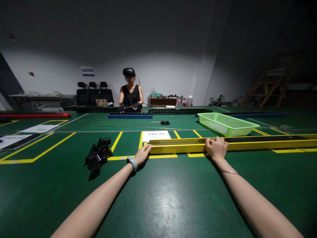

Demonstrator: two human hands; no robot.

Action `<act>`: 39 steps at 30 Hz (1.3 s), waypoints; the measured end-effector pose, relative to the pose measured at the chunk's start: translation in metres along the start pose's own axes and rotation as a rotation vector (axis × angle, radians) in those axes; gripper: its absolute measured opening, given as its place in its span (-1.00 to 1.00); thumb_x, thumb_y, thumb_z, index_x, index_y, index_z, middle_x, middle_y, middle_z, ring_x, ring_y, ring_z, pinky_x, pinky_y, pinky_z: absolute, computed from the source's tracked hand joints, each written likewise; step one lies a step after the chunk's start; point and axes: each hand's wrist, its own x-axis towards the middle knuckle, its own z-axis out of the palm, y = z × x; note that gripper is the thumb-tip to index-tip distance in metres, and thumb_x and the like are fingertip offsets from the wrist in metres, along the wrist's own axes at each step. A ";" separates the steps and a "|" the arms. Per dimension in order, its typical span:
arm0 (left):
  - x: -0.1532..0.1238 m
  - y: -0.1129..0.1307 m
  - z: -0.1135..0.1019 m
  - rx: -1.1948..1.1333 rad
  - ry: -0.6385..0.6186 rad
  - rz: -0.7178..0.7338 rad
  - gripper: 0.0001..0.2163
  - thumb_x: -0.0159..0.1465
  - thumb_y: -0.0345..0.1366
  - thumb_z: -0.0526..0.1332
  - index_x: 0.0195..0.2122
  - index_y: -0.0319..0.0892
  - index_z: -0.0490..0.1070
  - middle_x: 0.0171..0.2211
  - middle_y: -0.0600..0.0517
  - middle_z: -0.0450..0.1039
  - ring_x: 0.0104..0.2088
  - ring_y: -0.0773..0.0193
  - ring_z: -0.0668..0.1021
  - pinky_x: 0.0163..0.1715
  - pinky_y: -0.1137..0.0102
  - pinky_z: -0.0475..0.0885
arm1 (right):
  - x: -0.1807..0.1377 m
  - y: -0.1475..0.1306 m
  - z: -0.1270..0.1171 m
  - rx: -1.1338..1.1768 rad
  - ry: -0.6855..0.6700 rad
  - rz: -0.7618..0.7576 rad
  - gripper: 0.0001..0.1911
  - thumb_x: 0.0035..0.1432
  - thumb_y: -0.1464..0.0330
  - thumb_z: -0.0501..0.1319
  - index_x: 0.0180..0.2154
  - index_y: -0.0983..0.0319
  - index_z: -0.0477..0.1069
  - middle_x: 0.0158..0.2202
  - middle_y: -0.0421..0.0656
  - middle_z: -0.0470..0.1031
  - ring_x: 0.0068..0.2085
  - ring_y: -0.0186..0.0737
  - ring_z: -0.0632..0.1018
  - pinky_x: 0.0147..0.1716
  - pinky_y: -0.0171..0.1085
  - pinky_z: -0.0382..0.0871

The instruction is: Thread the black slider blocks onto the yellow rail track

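Note:
A long yellow rail (178, 148) with a dark channel lies across the green table and runs out of view at the right. At its left end my left hand (142, 154) is closed on the rail's edge, a pale blue band on the wrist. Farther along, my right hand (216, 147) grips the rail from above, fingers curled over its near wall. Just behind the rail's left end lies a white paper label (156, 135). A crumpled black bundle (98, 157) rests left of my left hand.
A light green mesh basket (226, 124) stands behind the rail at right. Two small black parts (165, 122) and thin rods lie mid-table. Across the table, a person in a headset (130, 92) has gloved hands at a blue rail (130, 116). A red rail (34, 115) lies far left.

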 end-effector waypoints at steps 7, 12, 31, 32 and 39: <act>0.001 -0.002 0.000 -0.012 -0.001 -0.003 -0.64 0.28 -0.13 -0.03 -0.11 -0.21 0.44 -0.11 -0.08 0.50 -0.08 0.16 0.49 -0.03 0.34 0.33 | -0.001 0.000 0.000 -0.037 -0.020 0.112 -0.52 0.19 0.22 -0.06 -0.44 0.33 0.55 -0.38 0.03 0.38 -0.28 -0.10 0.24 -0.34 -0.18 -0.03; 0.001 0.000 0.000 0.003 0.009 0.000 -0.63 0.28 -0.14 -0.02 -0.11 -0.24 0.44 -0.09 -0.10 0.49 -0.07 0.15 0.48 -0.02 0.33 0.32 | 0.000 0.001 -0.001 -0.052 -0.044 0.187 -0.49 0.19 0.22 -0.08 -0.37 0.36 0.57 -0.35 0.09 0.38 -0.26 -0.04 0.27 -0.31 -0.13 0.03; 0.000 0.002 -0.001 -0.006 -0.007 0.014 -0.65 0.28 -0.14 -0.03 -0.13 -0.21 0.44 -0.11 -0.08 0.49 -0.08 0.17 0.48 -0.05 0.35 0.33 | 0.002 0.003 0.005 0.003 -0.104 0.326 -0.50 0.17 0.30 -0.10 -0.34 0.49 0.53 -0.29 0.21 0.43 -0.22 0.06 0.34 -0.28 -0.07 0.08; 0.000 0.001 -0.001 -0.001 -0.005 0.016 -0.65 0.28 -0.14 -0.03 -0.13 -0.21 0.44 -0.12 -0.08 0.49 -0.09 0.17 0.49 -0.05 0.35 0.33 | 0.003 0.003 0.005 0.006 -0.106 0.334 -0.50 0.17 0.30 -0.10 -0.34 0.49 0.53 -0.29 0.22 0.42 -0.22 0.06 0.34 -0.27 -0.06 0.08; 0.002 -0.005 0.000 0.009 -0.001 0.016 -0.64 0.29 -0.13 -0.03 -0.13 -0.22 0.44 -0.10 -0.08 0.48 -0.07 0.16 0.48 -0.03 0.35 0.31 | 0.005 0.005 0.006 0.054 -0.128 0.372 -0.50 0.16 0.29 -0.09 -0.33 0.48 0.53 -0.26 0.26 0.42 -0.18 0.13 0.34 -0.24 -0.02 0.06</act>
